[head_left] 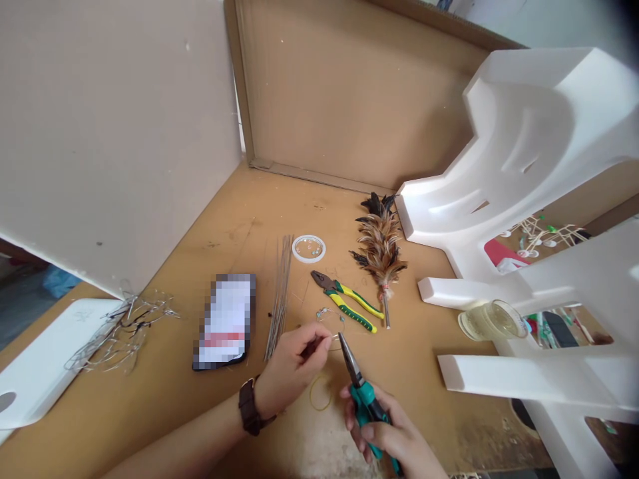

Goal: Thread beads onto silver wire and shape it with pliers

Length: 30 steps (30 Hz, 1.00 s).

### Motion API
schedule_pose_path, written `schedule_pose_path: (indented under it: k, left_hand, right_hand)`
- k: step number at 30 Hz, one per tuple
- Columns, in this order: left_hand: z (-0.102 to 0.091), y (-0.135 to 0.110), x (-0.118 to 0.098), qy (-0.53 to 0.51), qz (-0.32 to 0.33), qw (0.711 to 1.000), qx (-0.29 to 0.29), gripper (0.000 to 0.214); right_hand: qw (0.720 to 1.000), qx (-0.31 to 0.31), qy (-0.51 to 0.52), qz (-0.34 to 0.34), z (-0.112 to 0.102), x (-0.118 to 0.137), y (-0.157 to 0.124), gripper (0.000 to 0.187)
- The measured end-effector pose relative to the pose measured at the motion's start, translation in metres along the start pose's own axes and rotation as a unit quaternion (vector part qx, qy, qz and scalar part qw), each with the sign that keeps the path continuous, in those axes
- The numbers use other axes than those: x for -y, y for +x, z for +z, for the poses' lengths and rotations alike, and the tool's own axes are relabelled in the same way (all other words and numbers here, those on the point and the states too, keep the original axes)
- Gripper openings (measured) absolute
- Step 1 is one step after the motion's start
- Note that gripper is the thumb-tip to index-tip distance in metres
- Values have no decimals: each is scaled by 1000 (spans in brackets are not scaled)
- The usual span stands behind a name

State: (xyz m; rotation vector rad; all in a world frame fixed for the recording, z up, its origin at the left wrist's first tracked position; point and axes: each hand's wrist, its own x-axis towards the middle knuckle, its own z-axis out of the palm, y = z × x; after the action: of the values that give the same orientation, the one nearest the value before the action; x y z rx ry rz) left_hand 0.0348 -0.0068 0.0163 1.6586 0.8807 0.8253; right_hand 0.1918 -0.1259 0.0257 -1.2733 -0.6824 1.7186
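A head-worn camera, close over the table [239, 206], looks forward and down from the near side toward the far cardboard panel [349, 86].

Wire [335, 337] in left fingers [315, 359], pliers [367, 399] in right fingers [383, 436]

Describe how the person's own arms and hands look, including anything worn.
Both the left hand and the right hand are ungloved. The left wrist wears a dark brown, leather-like strap with a small metallic glint at its edge. The visible left forearm has no sleeve; no band shows on the right.
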Motion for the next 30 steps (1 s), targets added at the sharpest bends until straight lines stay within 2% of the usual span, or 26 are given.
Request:
schedule_pose_path:
  k: [7,13,16,18,20,22,25,27,28,30]
  left_hand:
    - [0,1,-1,29,11,999,8,15]
    - [-1,2,-3,57,16,998,11,16]
    - [-1,2,-3,56,14,998,11,15]
    - [-1,2,-3,45,8,999,11,16]
    - [-1,1,-3,20,-8,1000,12,16]
    - [0,1,-4,-16,-32,999,15,16]
    - [1,2,-5,-74,-80,994,21,16]
    - [1,4,-5,-104,-112,988,21,17]
    - [2,5,-6,-114,-125,985,18,18]
    - [3,7,-6,-133,-149,980,9,19]
  right_hand:
    - [1000,3,-3,18,0,-1,2,35]
    - [993,-37,-115,9,2,1,5,30]
    - [965,-74,-248,-41,3,6,5,23]
    - [928,-103,-352,-72,4,11,2,23]
    - [873,-137,-458,-95,5,14,-3,32]
    - [790,-179,-573,-127,5,16,-7,41]
    - [612,-230,-734,-183,3,15,-10,45]
    - [496,-237,-811,-199,3,18,-11,46]
    - [447,-232,-841,-200,3,21,-11,48]
    - [370,-208,-883,-202,6,29,-11,50]
